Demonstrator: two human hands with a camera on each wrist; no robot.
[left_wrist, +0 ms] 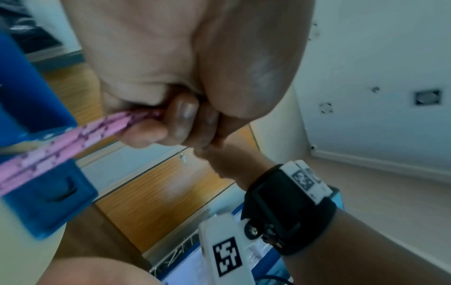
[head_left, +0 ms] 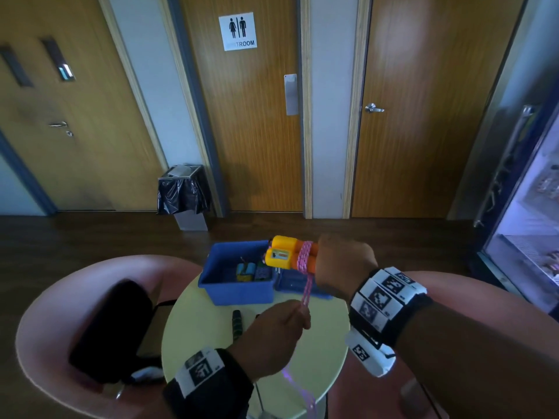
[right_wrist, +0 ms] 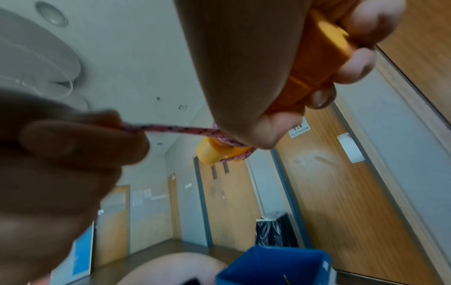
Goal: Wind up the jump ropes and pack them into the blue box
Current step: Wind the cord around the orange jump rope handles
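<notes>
My right hand (head_left: pixel 338 267) grips the two yellow-and-orange jump rope handles (head_left: pixel 286 252) side by side above the blue box (head_left: pixel 239 288). Pink cord (head_left: pixel 305 258) is wound round the handles in a few turns. From there a doubled strand of cord (head_left: pixel 306 293) runs down to my left hand (head_left: pixel 284 328), which pinches it taut over the round table (head_left: pixel 205 334). The left wrist view shows the doubled pink cord (left_wrist: pixel 73 138) leaving my curled fingers (left_wrist: pixel 183 119). In the right wrist view my fingers (right_wrist: pixel 354 63) wrap the orange handles (right_wrist: pixel 314 65). A wound rope (head_left: pixel 252 272) lies inside the box.
A dark rope handle (head_left: pixel 237 323) lies on the table in front of the box. The blue lid (head_left: pixel 298 285) lies beside the box, under my right hand. Pink chairs (head_left: pixel 75 322) flank the table. A lined bin (head_left: pixel 183 195) stands by the doors; a fridge (head_left: pixel 526 237) stands right.
</notes>
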